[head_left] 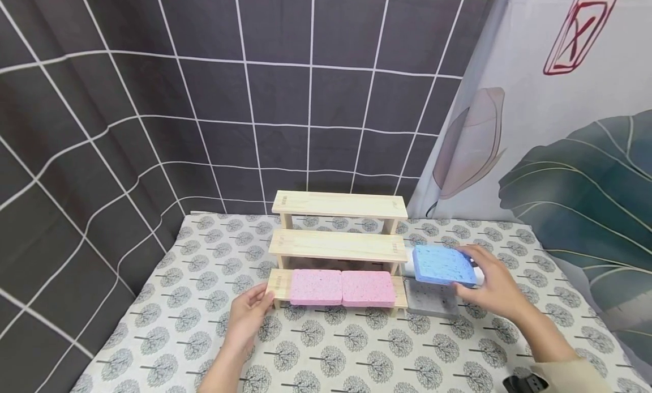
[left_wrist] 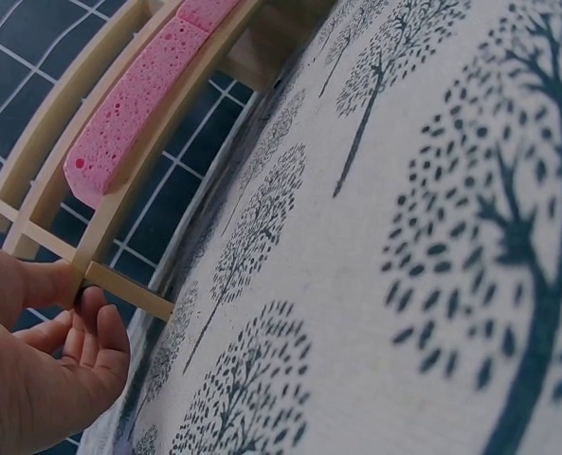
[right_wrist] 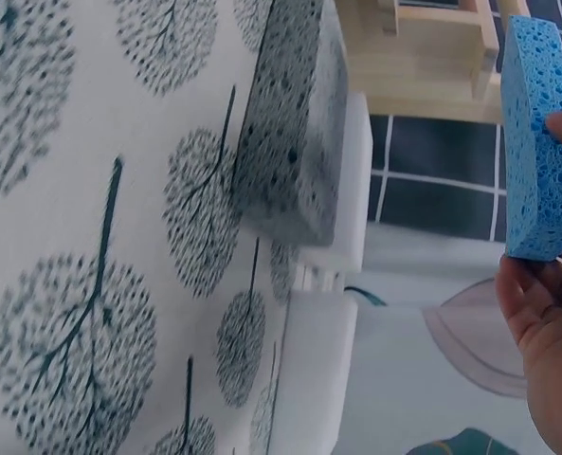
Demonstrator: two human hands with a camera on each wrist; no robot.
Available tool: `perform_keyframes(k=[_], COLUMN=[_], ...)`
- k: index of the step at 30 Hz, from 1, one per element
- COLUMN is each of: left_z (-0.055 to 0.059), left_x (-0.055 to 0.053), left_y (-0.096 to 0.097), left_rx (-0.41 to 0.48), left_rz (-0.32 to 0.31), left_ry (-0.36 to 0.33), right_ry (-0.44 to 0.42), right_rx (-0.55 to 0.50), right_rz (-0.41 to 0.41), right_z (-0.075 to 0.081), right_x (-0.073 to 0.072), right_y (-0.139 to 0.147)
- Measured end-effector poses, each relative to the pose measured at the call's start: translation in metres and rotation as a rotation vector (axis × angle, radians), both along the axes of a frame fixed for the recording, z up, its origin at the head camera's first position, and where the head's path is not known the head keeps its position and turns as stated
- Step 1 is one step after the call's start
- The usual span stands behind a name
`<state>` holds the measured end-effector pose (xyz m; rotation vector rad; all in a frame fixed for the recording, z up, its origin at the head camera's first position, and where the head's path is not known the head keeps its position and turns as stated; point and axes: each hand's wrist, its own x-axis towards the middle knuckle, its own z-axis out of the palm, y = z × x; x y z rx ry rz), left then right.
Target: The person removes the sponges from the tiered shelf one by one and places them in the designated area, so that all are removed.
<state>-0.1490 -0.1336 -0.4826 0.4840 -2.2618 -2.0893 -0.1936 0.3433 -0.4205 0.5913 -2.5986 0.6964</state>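
Note:
A three-tier wooden step rack (head_left: 337, 244) stands on the cloth. Two pink sponges (head_left: 316, 287) lie side by side on its lowest tier. My left hand (head_left: 247, 314) pinches the left end of that tier between thumb and fingers; in the left wrist view the hand (left_wrist: 48, 351) is below the near pink sponge (left_wrist: 138, 104). To the right of the rack, my right hand (head_left: 489, 280) grips a blue sponge (head_left: 443, 264) by its right end, raised off the table. Beneath it a grey sponge (head_left: 433, 299) rests on the cloth, partly covered from above.
White block-like things (right_wrist: 318, 370) lie beside the grey sponge (right_wrist: 295, 133), mostly hidden by the blue sponge in the head view. Tree-print cloth (head_left: 331, 359) covers the table. A dark gridded curtain (head_left: 275, 98) hangs behind, and a pale floral curtain (head_left: 550, 155) at the right.

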Motion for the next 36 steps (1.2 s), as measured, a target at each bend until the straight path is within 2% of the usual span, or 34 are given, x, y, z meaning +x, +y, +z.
perform_keyframes(k=[7, 17, 29, 36], left_z=[-0.001, 0.0, 0.001, 0.001], left_x=[0.0, 0.001, 0.001, 0.0], left_y=[0.0, -0.001, 0.001, 0.001], left_rx=[-0.001, 0.001, 0.002, 0.007], left_rz=[-0.001, -0.004, -0.007, -0.001], left_ry=[0.001, -0.002, -0.003, -0.007], right_ry=[-0.015, -0.017, -0.083, -0.157], right_rx=[0.004, 0.047, 0.082, 0.071], right_rz=[-0.008, -0.063, -0.097, -0.128], right_z=[-0.004, -0.015, -0.029, -0.035], right_x=[0.006, 0.012, 0.018, 0.023], right_y=[0.016, 0.04, 0.066, 0.083])
